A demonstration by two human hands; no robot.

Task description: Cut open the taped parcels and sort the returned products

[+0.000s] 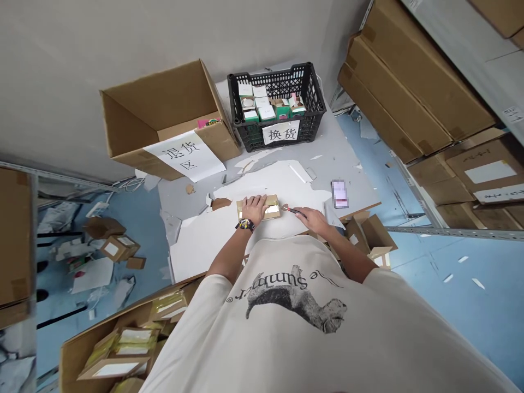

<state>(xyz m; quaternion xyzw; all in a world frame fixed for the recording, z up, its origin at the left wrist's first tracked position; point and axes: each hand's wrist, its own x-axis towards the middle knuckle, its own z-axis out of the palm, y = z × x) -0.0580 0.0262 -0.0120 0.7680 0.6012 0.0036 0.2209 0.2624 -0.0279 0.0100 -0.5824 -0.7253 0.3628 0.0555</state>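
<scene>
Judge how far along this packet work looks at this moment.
Seemingly done: the black plastic crate labelled 换货 holds small white and green boxes. In hand: the left hand presses a cream-and-gold packet on a white sheet, while the right hand holds a slim tool beside it. Seemingly left: the cardboard carton at lower left holds more yellowish packets.

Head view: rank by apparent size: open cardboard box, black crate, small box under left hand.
Largest to smallest: open cardboard box, black plastic crate, small gold-and-white box. The small box sits nearer the camera, yet still looks smallest.
</scene>
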